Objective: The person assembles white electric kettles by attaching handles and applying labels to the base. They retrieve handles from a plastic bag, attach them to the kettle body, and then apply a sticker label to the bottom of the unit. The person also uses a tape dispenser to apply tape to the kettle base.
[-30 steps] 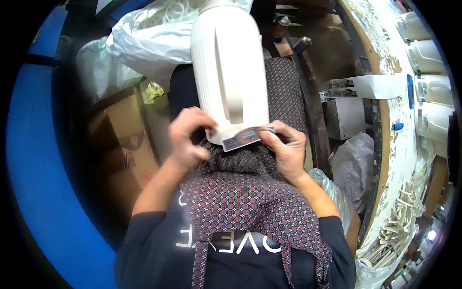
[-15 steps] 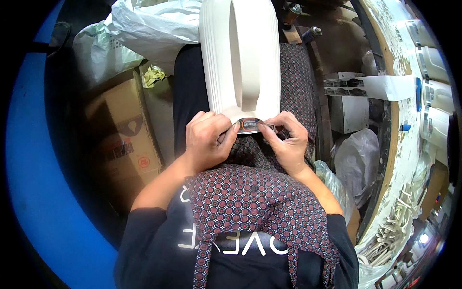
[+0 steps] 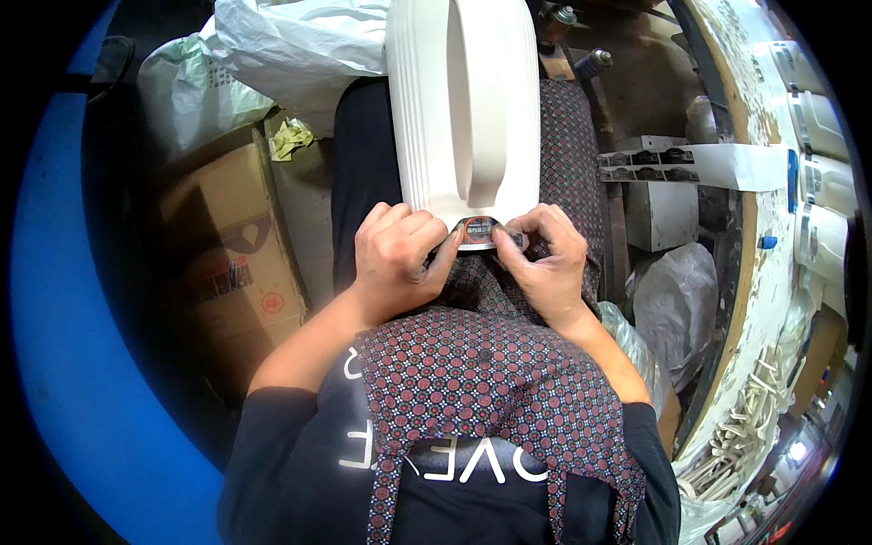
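A tall white plastic jug-like moulding [image 3: 463,100] lies lengthwise along the person's lap, its near end drawn in toward the belly and resting on a dark red patterned apron [image 3: 495,381]. Both hands meet at that near end. The left hand [image 3: 395,259] is curled against the moulding's lower left corner, its thumb pressed onto the edge of a small dark sticker [image 3: 479,232] that sits on the end face. The right hand [image 3: 545,263] comes in from the other side, fingers bent and thumb tip pinching or pressing the sticker's right edge; whether the sticker is fully down or partly lifted is hard to tell, since the fingertips cover its corners. The work in hand looks like fixing this sticker to the moulding's end, and the pressing-down stage seems under way. A next move would call for a firm, even rub across the sticker while the other hand steadies the moulding so it does not roll off the lap. To the left stand a brown cardboard box [image 3: 232,263] and white plastic bags [image 3: 272,45]; to the right, a cluttered counter [image 3: 772,272] carries more white mouldings.
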